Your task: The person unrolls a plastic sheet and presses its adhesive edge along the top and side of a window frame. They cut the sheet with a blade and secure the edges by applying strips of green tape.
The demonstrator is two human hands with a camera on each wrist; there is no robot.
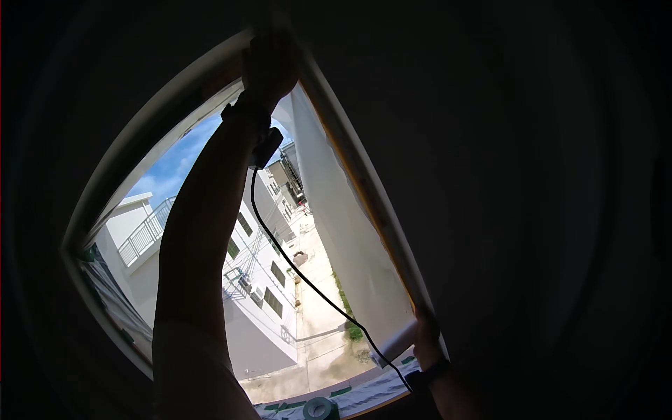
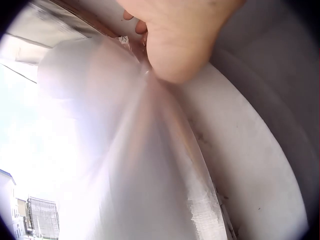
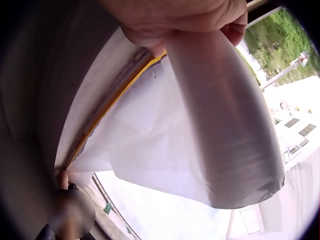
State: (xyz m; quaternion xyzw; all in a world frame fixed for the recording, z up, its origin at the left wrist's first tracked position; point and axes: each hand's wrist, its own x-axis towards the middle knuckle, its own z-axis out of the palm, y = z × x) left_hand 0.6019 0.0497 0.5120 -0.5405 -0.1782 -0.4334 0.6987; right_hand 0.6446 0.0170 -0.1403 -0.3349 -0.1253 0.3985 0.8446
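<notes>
Plastic sheeting [image 3: 165,150] hangs below the left hand [image 2: 175,35] pinching its top corner, while the right hand [image 3: 180,20] grips its roll [image 3: 225,125].

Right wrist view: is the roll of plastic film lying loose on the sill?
No, the right hand grips the roll of plastic film at its top end.

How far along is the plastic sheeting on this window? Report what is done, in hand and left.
Done: the plastic film covers a strip along the window frame on the right side, and the sill carries sheeting and green tape. In hand: the left hand pinches the film at the top corner, and the right hand holds the film roll low. Left: the rest of the opening shows uncovered.
</notes>
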